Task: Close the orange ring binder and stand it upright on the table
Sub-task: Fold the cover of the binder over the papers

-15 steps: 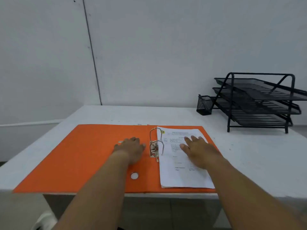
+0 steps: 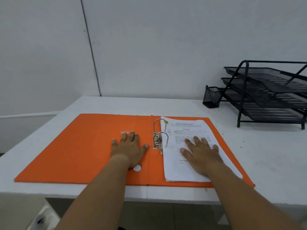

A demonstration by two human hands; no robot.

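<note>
The orange ring binder point(image 2: 74, 146) lies wide open and flat near the front edge of the white table point(image 2: 265, 155). Its metal ring mechanism point(image 2: 159, 136) stands in the middle, with the two arches up. A stack of printed white papers point(image 2: 186, 127) rests on the right cover. My left hand point(image 2: 131, 149) lies flat, fingers spread, on the spine panel just left of the rings. My right hand point(image 2: 201, 153) lies flat on the papers with its fingers apart. Neither hand grips anything.
A black mesh three-tier letter tray point(image 2: 269, 95) stands at the back right, with a small black mesh pen cup point(image 2: 211, 98) beside it. A white wall rises behind the table. The binder's front edge reaches the table's front edge.
Both hands have stayed flat on the binder and papers; my left hand's fingers look a little more spread. The binder has not moved.
</note>
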